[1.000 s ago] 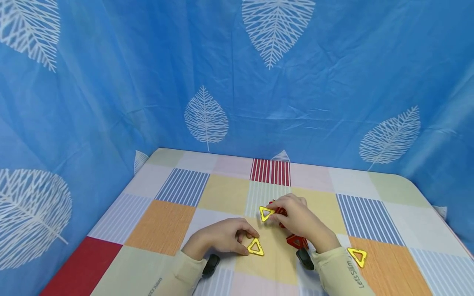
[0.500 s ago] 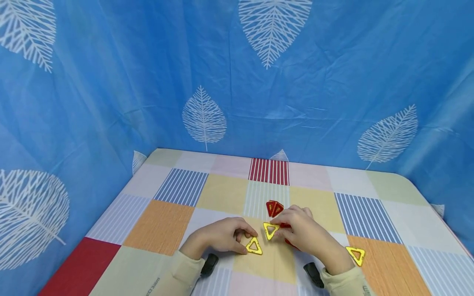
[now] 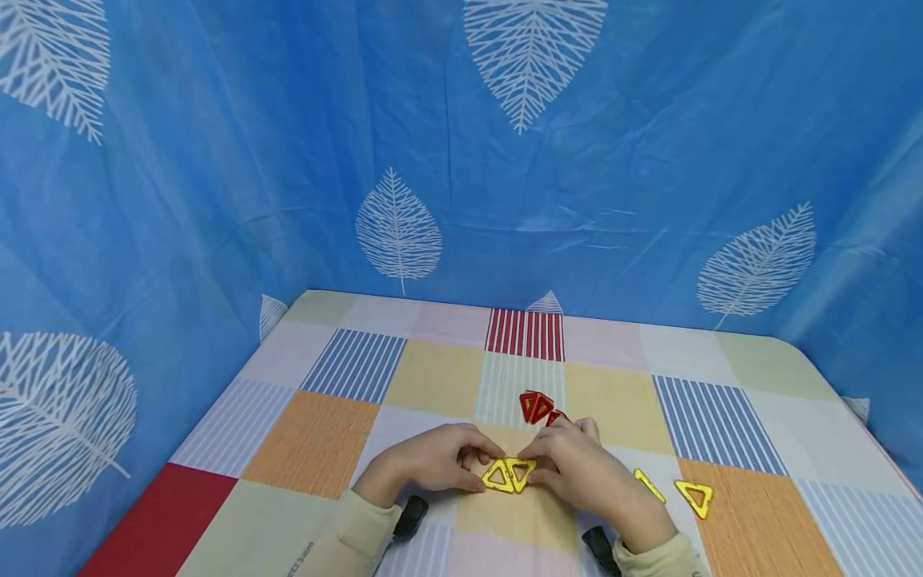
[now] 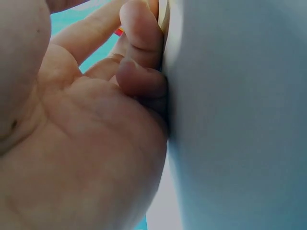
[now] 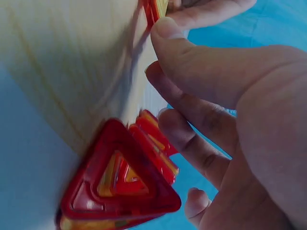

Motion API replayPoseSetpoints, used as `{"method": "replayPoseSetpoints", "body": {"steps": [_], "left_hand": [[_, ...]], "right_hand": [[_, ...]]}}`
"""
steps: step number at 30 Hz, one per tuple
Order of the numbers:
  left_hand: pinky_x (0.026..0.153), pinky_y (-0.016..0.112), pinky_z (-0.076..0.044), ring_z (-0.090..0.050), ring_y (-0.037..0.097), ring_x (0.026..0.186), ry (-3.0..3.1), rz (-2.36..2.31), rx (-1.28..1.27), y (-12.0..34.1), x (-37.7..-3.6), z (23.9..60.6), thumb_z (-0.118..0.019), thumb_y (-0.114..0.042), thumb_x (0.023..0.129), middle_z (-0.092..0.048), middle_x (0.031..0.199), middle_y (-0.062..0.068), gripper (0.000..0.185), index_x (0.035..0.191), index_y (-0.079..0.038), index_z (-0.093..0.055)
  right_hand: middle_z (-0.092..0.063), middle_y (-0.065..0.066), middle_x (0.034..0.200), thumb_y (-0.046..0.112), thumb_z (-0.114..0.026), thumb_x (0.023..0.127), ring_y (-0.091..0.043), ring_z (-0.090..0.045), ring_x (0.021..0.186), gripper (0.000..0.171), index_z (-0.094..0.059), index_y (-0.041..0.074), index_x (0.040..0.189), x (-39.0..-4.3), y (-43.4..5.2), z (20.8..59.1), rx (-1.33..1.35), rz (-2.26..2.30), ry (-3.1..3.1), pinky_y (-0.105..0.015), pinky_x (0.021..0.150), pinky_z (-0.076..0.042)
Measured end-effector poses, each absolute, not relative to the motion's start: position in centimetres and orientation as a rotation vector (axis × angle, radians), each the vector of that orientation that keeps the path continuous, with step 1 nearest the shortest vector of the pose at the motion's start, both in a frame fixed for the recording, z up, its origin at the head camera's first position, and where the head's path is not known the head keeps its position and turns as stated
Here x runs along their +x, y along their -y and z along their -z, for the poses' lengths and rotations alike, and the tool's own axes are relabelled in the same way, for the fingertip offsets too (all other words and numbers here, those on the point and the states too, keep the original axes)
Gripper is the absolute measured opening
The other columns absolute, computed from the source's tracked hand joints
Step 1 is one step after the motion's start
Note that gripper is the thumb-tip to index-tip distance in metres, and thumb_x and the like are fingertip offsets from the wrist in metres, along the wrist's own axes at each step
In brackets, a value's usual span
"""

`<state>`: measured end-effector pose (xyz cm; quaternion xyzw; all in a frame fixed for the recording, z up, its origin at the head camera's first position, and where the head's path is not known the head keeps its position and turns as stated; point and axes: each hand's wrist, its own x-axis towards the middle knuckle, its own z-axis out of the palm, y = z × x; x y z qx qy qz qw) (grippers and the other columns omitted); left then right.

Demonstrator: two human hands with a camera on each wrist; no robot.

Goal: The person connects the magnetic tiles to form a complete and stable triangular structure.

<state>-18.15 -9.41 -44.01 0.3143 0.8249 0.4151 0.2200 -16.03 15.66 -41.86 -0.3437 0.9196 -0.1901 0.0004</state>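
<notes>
Two yellow triangle magnetic tiles lie edge to edge between my hands in the head view. The left triangle tile point(image 3: 497, 476) is held at its side by the thumb and fingers of my left hand point(image 3: 440, 458). My right hand point(image 3: 577, 469) pinches the right triangle tile point(image 3: 521, 473) between thumb and index finger. Beyond the right hand sit red triangle pieces point(image 3: 536, 406), partly covered by its fingers. Close up in the right wrist view, a red triangle piece point(image 5: 91, 208) stands under the loosely bent other fingers. The left wrist view mostly shows the palm, with its tile barely visible.
Right of the right wrist lies a yellow triangle tile point(image 3: 695, 498), with another yellow tile point(image 3: 650, 486) partly hidden by the forearm. A patchwork cloth point(image 3: 339, 433) covers the table. A blue curtain point(image 3: 613, 200) with white leaves rises behind and at the sides.
My right hand has brought its yellow tile down and left against the tile at my left hand. The left hand stays nearly still. Another yellow tile now shows beside the right forearm.
</notes>
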Motion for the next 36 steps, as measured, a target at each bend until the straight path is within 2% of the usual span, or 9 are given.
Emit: {"method": "replayPoseSetpoints", "body": {"steps": [9, 15, 19, 23, 28, 36], "left_hand": [[0.064, 0.021, -0.042, -0.048, 0.005, 0.068, -2.279, -1.172, 0.849, 9.3, -18.0, 44.0, -0.080, -0.002, 0.085, -0.058, 0.092, -0.003, 0.040, 0.124, -0.006, -0.070], [0.063, 0.021, -0.041, -0.047, 0.005, 0.068, -2.282, -1.163, 0.855, 9.2, -18.1, 44.0, -0.081, -0.002, 0.084, -0.057, 0.091, -0.003, 0.044, 0.126, -0.007, -0.069], [0.063, 0.021, -0.042, -0.048, 0.006, 0.068, -2.273, -1.169, 0.852, 9.3, -18.0, 44.0, -0.081, -0.002, 0.084, -0.056, 0.091, -0.003, 0.045, 0.127, -0.007, -0.068], [0.064, 0.022, -0.042, -0.049, 0.006, 0.069, -2.267, -1.172, 0.848, 9.2, -18.0, 44.0, -0.081, -0.002, 0.084, -0.056, 0.091, -0.003, 0.046, 0.128, -0.007, -0.067], [0.064, 0.022, -0.042, -0.049, 0.006, 0.069, -2.269, -1.173, 0.844, 9.2, -18.1, 44.0, -0.081, -0.002, 0.084, -0.057, 0.092, -0.002, 0.044, 0.126, -0.008, -0.068], [0.065, 0.022, -0.044, -0.051, 0.006, 0.070, -2.282, -1.180, 0.836, 9.2, -18.2, 44.1, -0.083, -0.003, 0.082, -0.058, 0.092, -0.003, 0.043, 0.122, -0.008, -0.068]], "right_hand": [[-0.069, 0.013, 0.100, 0.019, -0.081, 0.085, -0.012, -0.056, 0.096, 0.022, -0.078, 0.018, 0.107, -16.1, -15.7, 42.4, -1.056, 0.679, -2.860, -0.042, 0.076, -0.027], [-0.071, 0.009, 0.104, 0.022, -0.080, 0.087, -0.014, -0.060, 0.097, 0.026, -0.076, 0.017, 0.112, -16.2, -15.5, 42.6, -1.046, 0.799, -2.842, -0.043, 0.078, -0.030], [-0.071, 0.008, 0.100, 0.016, -0.079, 0.089, -0.010, -0.063, 0.092, 0.024, -0.075, 0.013, 0.112, -16.3, -15.1, 42.7, -1.030, 0.909, -2.777, -0.041, 0.083, -0.044], [-0.069, 0.011, 0.092, 0.013, -0.078, 0.089, -0.006, -0.064, 0.085, 0.023, -0.073, 0.009, 0.111, -16.2, -14.7, 42.8, -0.945, 1.016, -2.690, -0.033, 0.076, -0.054], [-0.067, 0.015, 0.085, 0.015, -0.080, 0.087, -0.003, -0.062, 0.079, 0.020, -0.074, 0.009, 0.105, -16.1, -14.4, 42.8, -0.884, 1.058, -2.671, -0.029, 0.071, -0.053], [-0.068, 0.011, 0.076, 0.014, -0.089, 0.077, -0.003, -0.063, 0.068, 0.031, -0.072, 0.004, 0.101, -15.7, -13.7, 42.7, -0.790, 1.092, -2.658, -0.025, 0.062, -0.052]]}}
